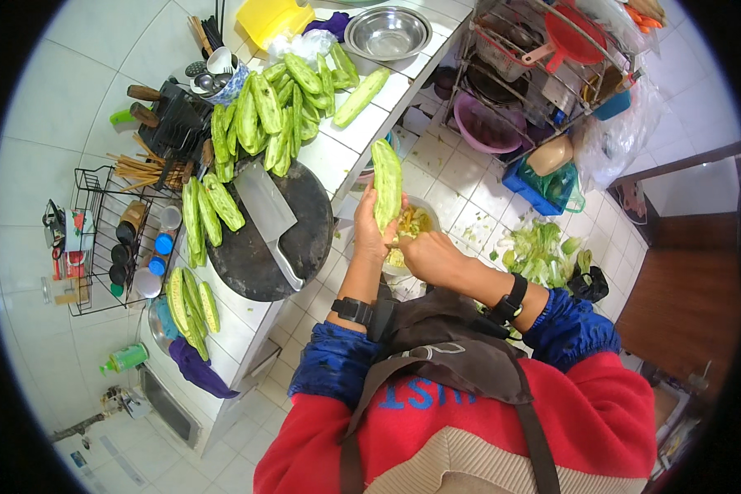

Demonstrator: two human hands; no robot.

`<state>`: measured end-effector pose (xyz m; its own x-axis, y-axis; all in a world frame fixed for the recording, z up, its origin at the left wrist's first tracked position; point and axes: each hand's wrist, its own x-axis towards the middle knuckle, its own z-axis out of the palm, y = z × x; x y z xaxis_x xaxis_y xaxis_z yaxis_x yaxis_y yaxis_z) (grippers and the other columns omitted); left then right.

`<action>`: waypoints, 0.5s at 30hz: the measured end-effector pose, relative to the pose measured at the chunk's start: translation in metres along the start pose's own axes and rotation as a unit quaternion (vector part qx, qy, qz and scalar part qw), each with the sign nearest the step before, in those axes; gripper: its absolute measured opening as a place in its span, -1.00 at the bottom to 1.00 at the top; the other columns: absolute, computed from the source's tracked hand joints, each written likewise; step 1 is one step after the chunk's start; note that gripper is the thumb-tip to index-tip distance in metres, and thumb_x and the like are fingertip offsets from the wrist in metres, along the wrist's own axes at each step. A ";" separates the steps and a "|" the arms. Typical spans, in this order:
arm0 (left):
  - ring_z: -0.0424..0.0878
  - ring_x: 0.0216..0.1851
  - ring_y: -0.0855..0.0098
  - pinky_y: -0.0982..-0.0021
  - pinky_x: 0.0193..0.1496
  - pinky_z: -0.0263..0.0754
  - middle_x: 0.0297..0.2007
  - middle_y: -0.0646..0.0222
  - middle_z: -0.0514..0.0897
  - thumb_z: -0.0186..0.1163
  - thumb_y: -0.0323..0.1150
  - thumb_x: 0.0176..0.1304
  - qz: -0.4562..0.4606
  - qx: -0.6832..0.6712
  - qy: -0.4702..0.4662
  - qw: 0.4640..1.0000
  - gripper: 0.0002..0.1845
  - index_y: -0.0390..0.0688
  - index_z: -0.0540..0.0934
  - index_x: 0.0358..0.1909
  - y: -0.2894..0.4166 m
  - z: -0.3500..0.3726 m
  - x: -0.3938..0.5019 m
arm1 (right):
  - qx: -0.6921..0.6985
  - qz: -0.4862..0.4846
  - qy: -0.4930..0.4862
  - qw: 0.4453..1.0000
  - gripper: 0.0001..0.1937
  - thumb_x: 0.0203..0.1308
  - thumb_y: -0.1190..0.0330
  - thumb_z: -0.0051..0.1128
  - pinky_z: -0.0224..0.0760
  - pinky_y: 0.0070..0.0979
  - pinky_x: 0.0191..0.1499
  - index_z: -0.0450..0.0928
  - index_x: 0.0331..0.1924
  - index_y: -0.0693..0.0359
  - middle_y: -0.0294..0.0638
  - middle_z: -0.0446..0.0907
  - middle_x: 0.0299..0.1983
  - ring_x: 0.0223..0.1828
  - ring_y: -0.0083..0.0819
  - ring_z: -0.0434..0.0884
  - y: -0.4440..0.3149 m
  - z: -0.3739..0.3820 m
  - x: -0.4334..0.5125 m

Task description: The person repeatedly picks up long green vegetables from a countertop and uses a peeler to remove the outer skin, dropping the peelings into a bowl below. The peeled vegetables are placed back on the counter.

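My left hand (pixel 370 225) holds a halved, peeled green gourd (pixel 387 185) lengthwise, its pale side up. My right hand (pixel 429 256) is close beside it, fingers curled at the gourd's lower end; a small tool seems to be in them, mostly hidden. Beneath both hands is a bowl (pixel 432 213) with yellow pulp and scraps. On the tiled counter, many gourd halves (pixel 265 105) lie heaped. A cleaver (pixel 265 207) rests on a round dark chopping board (pixel 312 247), with several gourd halves (pixel 207 207) by its left edge and more (pixel 188 305) below.
Two nested metal bowls (pixel 388 34) and a yellow container (pixel 275 21) stand at the counter's far end. A knife rack (pixel 182 117) and a wire rack (pixel 99 259) line the wall. Right of me are a metal shelf (pixel 500 105), a blue crate (pixel 531 188) and leafy scraps (pixel 540 250) on the floor.
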<state>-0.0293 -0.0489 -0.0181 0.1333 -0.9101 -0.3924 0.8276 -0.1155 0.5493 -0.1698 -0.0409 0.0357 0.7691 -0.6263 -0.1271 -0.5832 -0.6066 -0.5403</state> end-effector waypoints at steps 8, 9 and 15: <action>0.58 -0.11 0.28 0.27 -0.05 0.55 0.02 0.17 0.52 -0.10 -0.22 0.41 0.028 0.008 -0.064 0.998 -0.48 -0.22 0.23 0.33 0.002 -0.005 -0.001 | 0.029 -0.012 0.043 0.999 -0.88 -0.02 0.54 0.00 0.45 -0.10 -0.47 0.54 -0.37 0.33 0.10 0.56 -0.60 -0.54 0.04 0.60 0.012 0.011 0.008; 0.57 -0.10 0.28 0.27 -0.05 0.54 0.02 0.17 0.53 -0.09 -0.21 0.41 0.004 -0.003 -0.040 0.999 -0.48 -0.21 0.23 0.33 0.003 -0.007 0.000 | 0.036 -0.031 0.022 0.999 -0.88 -0.03 0.54 0.00 0.45 -0.10 -0.46 0.55 -0.38 0.32 0.10 0.56 -0.60 -0.54 0.04 0.60 0.011 0.017 0.004; 0.57 -0.08 0.28 0.28 -0.04 0.52 0.05 0.20 0.52 -0.02 -0.39 0.29 0.087 0.026 -0.033 0.995 -0.44 -0.17 0.23 0.35 0.065 -0.038 -0.021 | 0.056 0.048 -0.010 0.997 -0.91 0.05 0.49 -0.02 0.40 0.00 -0.39 0.43 -0.41 0.37 0.22 0.52 -0.58 -0.46 0.18 0.56 0.028 0.047 -0.006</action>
<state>0.0426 -0.0218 -0.0026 0.2334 -0.9424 -0.2394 0.7660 0.0265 0.6423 -0.1781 -0.0313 -0.0183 0.7165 -0.6686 -0.1990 -0.6226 -0.4843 -0.6147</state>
